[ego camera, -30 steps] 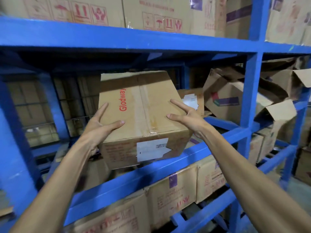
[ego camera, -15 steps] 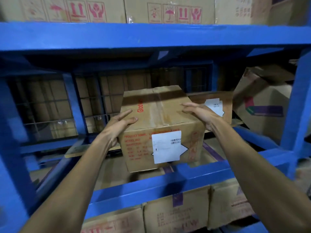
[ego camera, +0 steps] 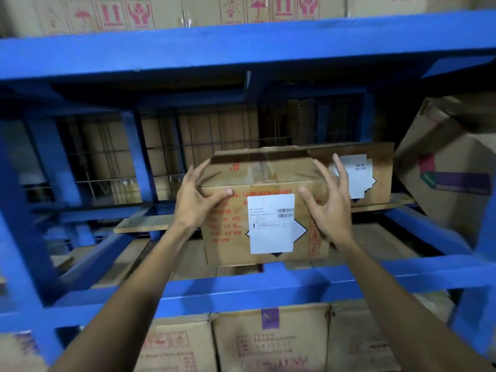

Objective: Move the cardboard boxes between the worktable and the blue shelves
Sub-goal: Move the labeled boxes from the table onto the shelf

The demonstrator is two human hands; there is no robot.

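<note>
The brown cardboard box with red print [ego camera: 264, 224] carries a white label with a black barcode [ego camera: 271, 224]. Around it stand bright blue metal shelves [ego camera: 241, 47]. Right of it, a tan carton [ego camera: 451, 167] shows red, green and purple bands.

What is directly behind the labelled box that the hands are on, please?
Behind the box, to its right, stands a second box with a white label. Further back is a wire grid with more cartons. The second box's left part is hidden.

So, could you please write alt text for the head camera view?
Two bare hands, left hand and right hand, flank a labelled cardboard box sitting on a blue shelf, fingers spread. More boxes sit beside, above and below.
</note>
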